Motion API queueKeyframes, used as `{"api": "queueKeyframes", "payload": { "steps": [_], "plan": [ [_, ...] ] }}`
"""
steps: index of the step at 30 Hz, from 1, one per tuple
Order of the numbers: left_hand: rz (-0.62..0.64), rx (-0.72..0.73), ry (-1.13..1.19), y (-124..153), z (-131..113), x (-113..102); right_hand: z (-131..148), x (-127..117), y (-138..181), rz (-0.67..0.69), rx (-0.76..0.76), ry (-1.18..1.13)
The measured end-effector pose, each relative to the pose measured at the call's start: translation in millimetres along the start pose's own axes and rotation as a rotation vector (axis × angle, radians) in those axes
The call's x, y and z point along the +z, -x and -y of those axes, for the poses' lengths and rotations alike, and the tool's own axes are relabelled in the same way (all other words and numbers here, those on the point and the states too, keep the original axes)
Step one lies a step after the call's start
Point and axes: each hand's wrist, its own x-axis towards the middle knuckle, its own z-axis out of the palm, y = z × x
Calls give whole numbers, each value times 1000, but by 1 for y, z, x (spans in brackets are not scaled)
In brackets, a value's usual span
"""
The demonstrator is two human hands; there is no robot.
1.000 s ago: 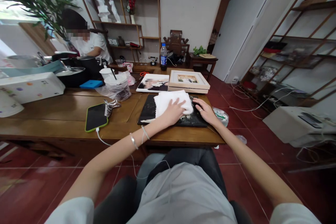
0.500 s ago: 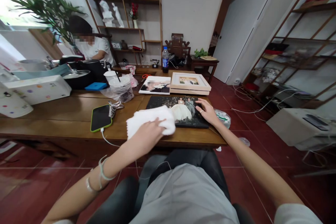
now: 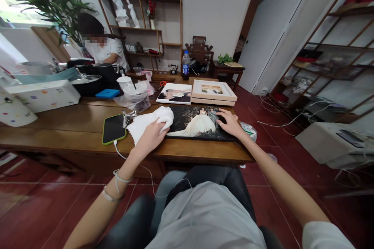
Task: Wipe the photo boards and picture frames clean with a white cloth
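A dark photo print (image 3: 198,124) of a couple lies flat on the wooden table (image 3: 73,124) in front of me. My left hand (image 3: 152,134) is closed on a white cloth (image 3: 147,121) at the print's left edge, the cloth spilling onto the table beside it. My right hand (image 3: 230,122) lies flat with fingers spread on the print's right side, holding it down.
A green-cased phone (image 3: 113,128) on a cable lies left of the cloth, with a metal clip beside it. Behind the print are another photo (image 3: 174,94) and stacked light frames (image 3: 212,91). Plastic cups, pots and a white box stand at left. Another person sits at the far left.
My left hand dragged the cloth from the print's middle off to its left edge, uncovering the picture. My right hand stayed on the print's right side.
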Motion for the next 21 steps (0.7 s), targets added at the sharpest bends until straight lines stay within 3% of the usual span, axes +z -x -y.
{"api": "queueKeyframes", "payload": {
  "steps": [2, 7, 12, 21],
  "plan": [
    [-12, -6, 42, 0, 2, 0, 31, 2, 5, -5, -110, 81],
    [-116, -90, 137, 2, 9, 0, 106, 32, 6, 196, -445, 169],
    [-190, -215, 235, 4, 16, -2, 131, 61, -12, 315, -451, 326],
    [-243, -277, 342, 7, 25, -6, 168, 62, -12, 427, -470, 590]
  ]
}}
